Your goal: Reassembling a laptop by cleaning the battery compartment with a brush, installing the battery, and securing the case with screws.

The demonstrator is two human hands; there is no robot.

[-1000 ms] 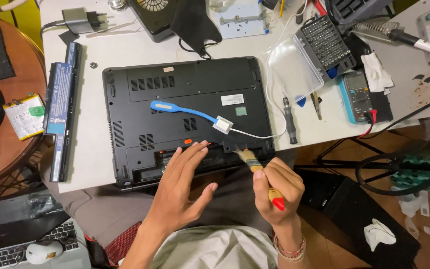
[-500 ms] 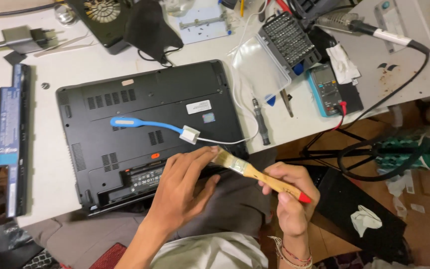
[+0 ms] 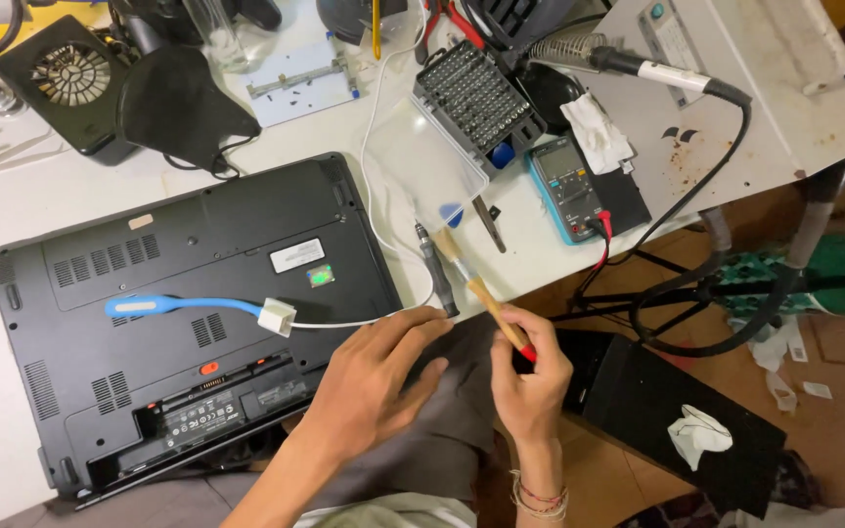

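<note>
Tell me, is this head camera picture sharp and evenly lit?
Head view: mostly sharp; bright even light on the white table, soft shadows only. The right hand holding the paintbrush looks slightly soft, and so does the left hand. Black laptop shows dull sheen, no harsh glare.

Laptop base (image 3: 198,254) bare — blue lamp (image 3: 183,306) crosses it; tools (image 3: 476,98) crowd beyond.

A small paintbrush (image 3: 486,301) with a pale wooden handle and a red end is gripped at that red end, just off the laptop's (image 3: 188,313) right front corner. It is tilted, the pale bristles raised up and away past the corner. The black laptop is laid bottom-up, its battery bay exposed along the front edge, with vent slots shown across the base.
</note>
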